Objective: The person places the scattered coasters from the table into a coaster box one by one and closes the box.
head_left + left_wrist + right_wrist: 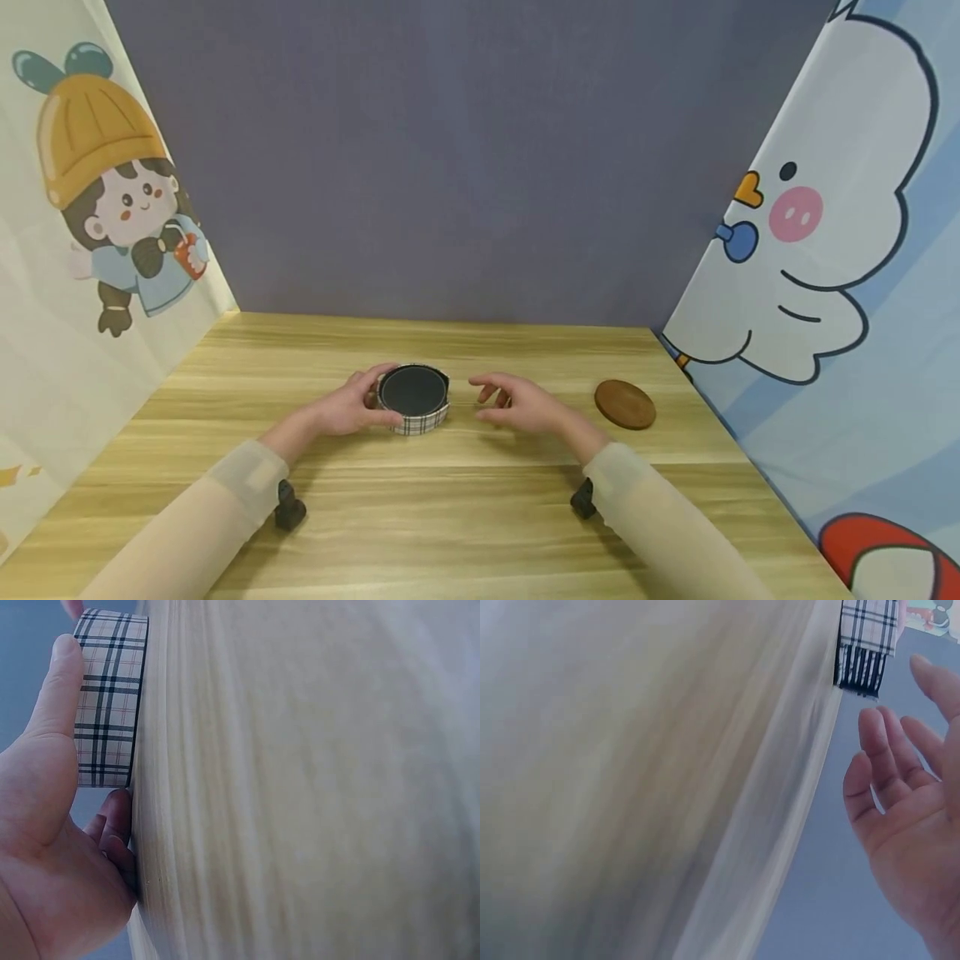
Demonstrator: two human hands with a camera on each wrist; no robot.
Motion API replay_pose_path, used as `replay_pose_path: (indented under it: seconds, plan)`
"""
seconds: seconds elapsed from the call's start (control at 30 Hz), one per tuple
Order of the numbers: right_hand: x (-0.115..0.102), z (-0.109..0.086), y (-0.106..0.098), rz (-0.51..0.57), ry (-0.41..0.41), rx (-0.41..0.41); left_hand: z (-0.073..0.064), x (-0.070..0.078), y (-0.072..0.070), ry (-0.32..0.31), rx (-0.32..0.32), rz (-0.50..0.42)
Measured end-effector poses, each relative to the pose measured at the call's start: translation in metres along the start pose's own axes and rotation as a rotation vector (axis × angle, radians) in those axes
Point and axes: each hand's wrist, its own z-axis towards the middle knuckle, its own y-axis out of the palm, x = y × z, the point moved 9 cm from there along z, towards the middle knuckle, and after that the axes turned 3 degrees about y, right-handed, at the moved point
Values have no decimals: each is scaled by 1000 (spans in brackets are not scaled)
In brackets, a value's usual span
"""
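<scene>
A low, round plaid holder with a flat black top stands on the wooden table. In the right wrist view its plaid band ends at a gap where black and light stripes show, like edges of thin stacked discs. My left hand grips it from the left, thumb along the front and fingers behind, partly hidden. The left wrist view shows the left hand with its thumb against the plaid side. Just right of the holder, my right hand hovers with loosely bent fingers, holding nothing.
A brown round disc, coaster-like, lies on the table beyond my right wrist. The wood-grain table meets a grey panel at the back. Cartoon-printed sheets border both sides.
</scene>
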Motion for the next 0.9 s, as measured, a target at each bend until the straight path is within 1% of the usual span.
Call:
replay_pose_path:
  seconds: [0.1,0.33,0.53,0.73,0.9]
  plan:
    - [7,-9,-3,7,12,-7,1,-1,0,-9,-2,1]
    - [22,-26,-5,-9,15,-31,2,-2,0,-2,-4,10]
    - [26,-45,-11,-17,37,-24,3,-4,0,-2,2,4]
    - [40,-66,-24,-21,83,-30,2,0,0,0,-3,5]
    - [58,-84,-39,-47,91,9,2,-2,0,-10,2,16]
